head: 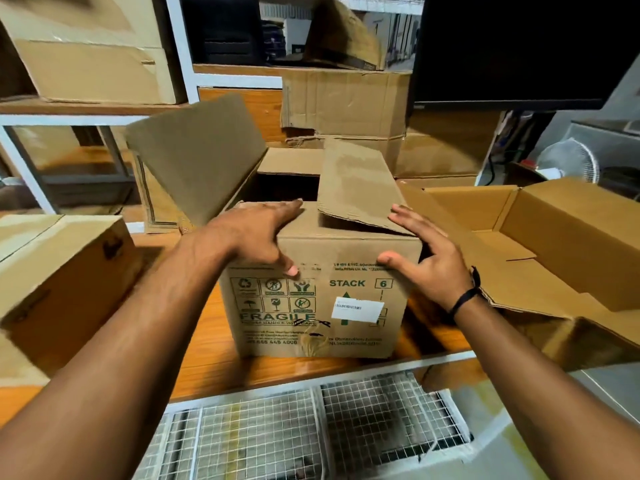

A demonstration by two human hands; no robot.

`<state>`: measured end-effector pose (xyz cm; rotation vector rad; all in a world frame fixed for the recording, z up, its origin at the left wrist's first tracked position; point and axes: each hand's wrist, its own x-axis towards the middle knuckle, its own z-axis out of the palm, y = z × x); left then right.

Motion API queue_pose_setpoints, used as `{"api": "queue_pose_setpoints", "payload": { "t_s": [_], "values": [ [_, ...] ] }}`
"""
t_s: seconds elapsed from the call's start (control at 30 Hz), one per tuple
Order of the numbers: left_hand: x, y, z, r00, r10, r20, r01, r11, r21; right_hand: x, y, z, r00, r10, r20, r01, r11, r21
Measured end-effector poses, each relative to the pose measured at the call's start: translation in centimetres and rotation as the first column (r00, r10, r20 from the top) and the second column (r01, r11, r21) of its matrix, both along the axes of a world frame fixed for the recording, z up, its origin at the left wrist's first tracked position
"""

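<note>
— What lies nearest?

— Wire baskets (277, 434), below the table (263, 372) edge. On the table stands a printed cardboard box (322, 306), marked FRAGILE and STACK.

— And the hands?

— The left hand (256, 233) lies on the box's top at its near edge, fingers (287, 207) straight and released, thumb down on the front face. The right hand (426, 258) rests at the top right corner, fingers spread and loose against the right flap (356, 188), thumb on the front face. Neither grasps.

— The left flap (197, 154)?

— It stands up, open.

— Beyond?

— A closed box (62, 278) on the left, an open box (554, 230) on the right, stacked cartons (346, 102) and a dark monitor (519, 46) behind.
</note>
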<state>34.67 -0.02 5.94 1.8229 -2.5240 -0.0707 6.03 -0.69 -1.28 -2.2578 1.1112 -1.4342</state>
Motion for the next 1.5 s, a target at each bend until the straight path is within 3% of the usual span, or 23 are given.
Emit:
{"api": "queue_pose_setpoints", "payload": {
  "t_s": [0.2,0.4,0.7,0.87,0.97,1.03,1.17,1.3,1.47,1.5],
  "values": [
    [-0.1,-0.1,-0.2,1.0,0.021,0.001,-0.021,0.999,0.041,0.4,0.8,2.4,0.939,-0.164,-0.302,0.112,0.977,-0.183],
    [-0.1,0.3,-0.1,0.998,0.058,-0.01,-0.057,0.995,0.078,4.9,0.1,5.9,0.803,-0.179,-0.569,0.153,0.984,-0.094],
    [0.7,2.4,-0.2,0.993,0.11,-0.032,-0.104,0.985,0.141,5.8,-0.4,5.7,0.804,-0.03,-0.594,0.039,0.999,0.001],
    [1.2,2.1,1.2,0.939,0.177,-0.295,-0.11,0.967,0.228,6.9,-0.4,7.0,0.749,-0.027,-0.662,0.03,1.0,-0.008],
    [1.5,-0.2,1.9,0.93,0.171,-0.326,-0.129,0.981,0.146,8.5,-0.3,8.6,0.705,-0.059,-0.707,0.017,0.998,-0.066],
    [1.8,-2.0,2.2,0.939,0.195,-0.283,-0.178,0.98,0.084,10.1,-0.2,9.7,0.639,-0.103,-0.762,-0.062,0.981,-0.185],
    [1.7,-4.1,1.8,0.974,0.214,-0.081,-0.216,0.976,-0.017,11.7,-1.1,11.7,0.387,-0.298,-0.873,-0.094,0.929,-0.358],
    [0.5,-4.1,0.7,0.994,0.103,-0.046,-0.102,0.995,0.024,9.7,-0.6,13.7,0.283,-0.565,-0.775,0.158,0.825,-0.543],
    [-0.9,-3.7,0.4,0.997,-0.017,-0.076,0.036,0.968,0.247,7.9,0.4,15.4,0.02,-0.662,-0.749,0.442,0.678,-0.587],
    [-0.8,-3.8,0.3,0.996,-0.017,-0.089,0.039,0.964,0.263,7.9,0.4,15.7,-0.07,-0.649,-0.758,0.482,0.643,-0.595]
  ]
}}
